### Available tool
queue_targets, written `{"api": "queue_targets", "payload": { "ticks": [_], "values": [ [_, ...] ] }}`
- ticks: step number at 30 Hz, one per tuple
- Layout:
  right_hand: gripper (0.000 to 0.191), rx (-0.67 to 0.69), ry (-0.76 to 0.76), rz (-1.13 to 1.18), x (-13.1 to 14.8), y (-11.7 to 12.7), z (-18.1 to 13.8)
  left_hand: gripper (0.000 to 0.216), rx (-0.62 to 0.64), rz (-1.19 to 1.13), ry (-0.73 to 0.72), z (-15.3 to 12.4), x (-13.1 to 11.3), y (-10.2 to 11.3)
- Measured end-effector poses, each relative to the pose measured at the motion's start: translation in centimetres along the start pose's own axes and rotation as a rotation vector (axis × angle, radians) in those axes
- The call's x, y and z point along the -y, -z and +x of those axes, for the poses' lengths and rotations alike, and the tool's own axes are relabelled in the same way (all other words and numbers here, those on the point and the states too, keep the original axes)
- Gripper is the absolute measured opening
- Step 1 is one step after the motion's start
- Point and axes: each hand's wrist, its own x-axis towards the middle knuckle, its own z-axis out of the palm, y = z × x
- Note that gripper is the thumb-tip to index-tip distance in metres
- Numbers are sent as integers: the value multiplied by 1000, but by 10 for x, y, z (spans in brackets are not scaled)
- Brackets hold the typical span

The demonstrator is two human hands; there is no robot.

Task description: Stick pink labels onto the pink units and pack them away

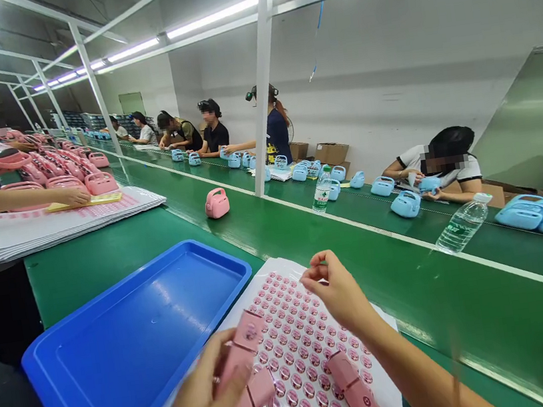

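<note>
Pink part: the pink plastic piece [245,359] sits in the left hand, low in the view and just above the sticker sheet, between the blue tray and the right forearm.
Long axis: it runs from lower left to upper right, the far squared end pointing up toward the conveyor belt [411,264].
Hidden: its near end is covered by the fingers and cut off by the lower edge; what joins its segments is hard to make out.
Left hand: the left hand [206,404] is closed around the pink plastic piece, thumb lying along its side; the wrist is out of frame.
Right hand: the right hand [337,288] hovers over the far edge of the sheet with fingertips pinched together; whether something tiny is between them cannot be told.
Sticker sheet: the sticker sheet [300,334] lies flat on the green surface [107,253], rows of small round pink stickers; its near part is cut off.
Second part: another pink piece [356,390] rests on the sheet, slanting toward the lower right, its end out of frame.
Blue tray: the blue tray [72,366] lies just left of the sheet, its near corner cropped.
Neighbour: a co-worker's hand [71,196] presses on a stack of sheets at far left.
</note>
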Motion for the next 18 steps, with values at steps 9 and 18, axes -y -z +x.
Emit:
{"api": "queue_targets", "payload": {
  "ticks": [9,18],
  "values": [
    [23,-16,-111,-337,-70,-29,55,41,37,630,-148,51,35,20],
    [23,29,-161,-468,-68,-39,65,29,174,1007,-198,14,9,1]
  ]
}}
